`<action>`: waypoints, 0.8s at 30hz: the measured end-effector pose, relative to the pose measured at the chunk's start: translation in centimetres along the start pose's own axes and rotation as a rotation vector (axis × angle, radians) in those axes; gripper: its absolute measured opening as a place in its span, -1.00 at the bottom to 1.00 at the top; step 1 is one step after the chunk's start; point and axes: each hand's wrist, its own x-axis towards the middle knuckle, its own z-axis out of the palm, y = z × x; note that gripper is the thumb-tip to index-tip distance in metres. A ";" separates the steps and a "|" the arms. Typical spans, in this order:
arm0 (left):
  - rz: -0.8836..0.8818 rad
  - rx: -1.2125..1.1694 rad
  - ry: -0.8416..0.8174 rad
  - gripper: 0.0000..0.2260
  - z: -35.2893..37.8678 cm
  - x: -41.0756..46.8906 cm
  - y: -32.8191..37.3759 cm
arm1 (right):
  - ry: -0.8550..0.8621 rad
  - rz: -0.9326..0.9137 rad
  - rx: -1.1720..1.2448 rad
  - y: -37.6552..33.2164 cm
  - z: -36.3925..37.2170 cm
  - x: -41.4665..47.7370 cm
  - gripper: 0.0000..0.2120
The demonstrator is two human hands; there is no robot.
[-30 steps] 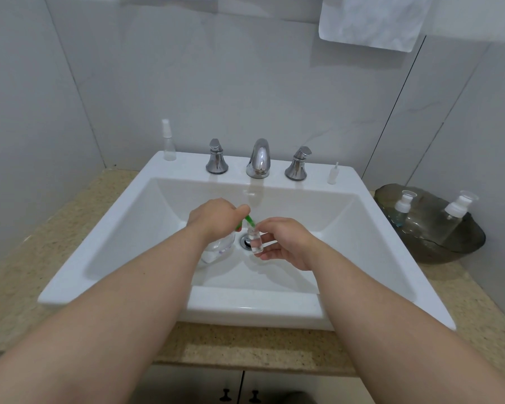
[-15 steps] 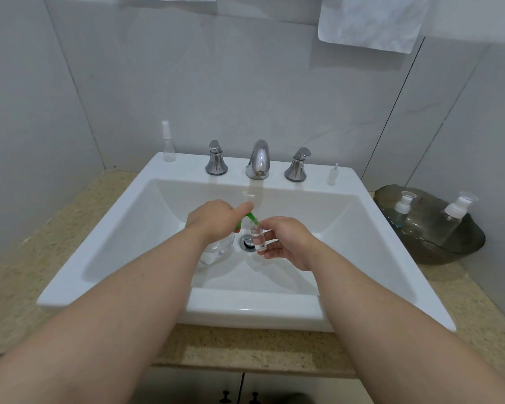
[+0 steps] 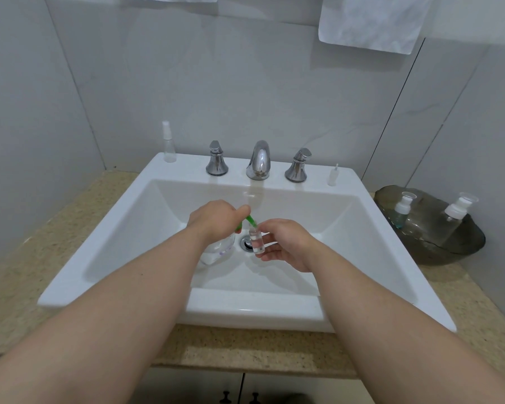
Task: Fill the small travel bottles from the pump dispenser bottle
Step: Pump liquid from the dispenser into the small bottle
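Note:
Over the white sink basin (image 3: 347,228), my left hand (image 3: 213,220) presses on the green pump head (image 3: 250,221) of a clear dispenser bottle (image 3: 216,252), whose body shows below my wrist. The green nozzle points down into the mouth of a small clear travel bottle (image 3: 257,242), held upright between the fingers of my right hand (image 3: 286,243) just above the drain. The small bottle holds clear liquid. A slim spray travel bottle (image 3: 168,144) stands on the sink's back left corner. A small white cap piece (image 3: 332,176) stands at the back right.
A chrome faucet (image 3: 258,161) with two handles (image 3: 216,158) (image 3: 298,166) sits at the sink's back. A dark glass bowl (image 3: 438,246) on the speckled counter to the right holds two capped bottles (image 3: 403,211) (image 3: 455,217). A white towel (image 3: 368,21) hangs above.
Both hands stay almost still at the drain. The small bottle has shifted slightly under the green nozzle.

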 end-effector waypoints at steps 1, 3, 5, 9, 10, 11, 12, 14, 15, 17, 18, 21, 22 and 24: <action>0.001 0.000 -0.001 -0.51 0.0 0.0 0.0 | -0.001 0.004 0.001 0.0 0.0 0.0 -0.82; 0.001 0.000 -0.001 -0.53 0.0 -0.1 0.0 | -0.011 0.010 -0.008 0.0 0.1 -0.1 -0.80; 0.002 0.001 -0.001 -0.55 -0.1 -0.2 0.1 | -0.027 0.014 -0.018 0.1 0.2 -0.1 -0.80; 0.005 0.000 0.002 -0.56 -0.1 -0.2 0.3 | -0.033 0.015 -0.020 0.0 0.2 -0.2 -0.83; 0.004 0.001 0.003 -0.57 -0.1 -0.3 0.3 | -0.034 0.016 -0.019 0.0 0.2 -0.2 -0.83; 0.004 0.001 0.003 -0.57 -0.1 -0.2 0.3 | -0.034 0.017 -0.018 0.1 0.2 -0.3 -0.82; 0.006 0.002 0.003 -0.57 -0.1 -0.2 0.3 | -0.034 0.017 -0.015 0.1 0.2 -0.3 -0.81; 0.011 0.004 0.004 -0.57 -0.1 -0.2 0.3 | -0.039 0.018 -0.011 0.0 0.2 -0.4 -0.81; 0.013 0.006 0.005 -0.57 -0.1 -0.2 0.3 | -0.041 0.020 -0.008 0.0 0.2 -0.4 -0.80; 0.012 0.013 0.007 -0.56 -0.2 -0.3 0.3 | -0.033 0.032 0.004 -0.1 0.2 -0.5 -0.74; 0.010 0.020 0.007 -0.56 -0.2 -0.3 0.3 | -0.030 0.038 0.011 -0.1 0.1 -0.6 -0.72; 0.007 0.047 0.002 -0.54 -0.1 -0.4 0.4 | -0.042 0.035 -0.012 -0.1 0.1 -0.5 -0.74; 0.006 0.047 -0.002 -0.52 -0.1 -0.4 0.3 | -0.044 0.031 -0.026 0.0 0.1 -0.5 -0.78; 0.005 0.020 -0.011 -0.46 0.1 -0.3 0.3 | -0.032 0.024 -0.048 0.1 0.1 -0.2 -0.83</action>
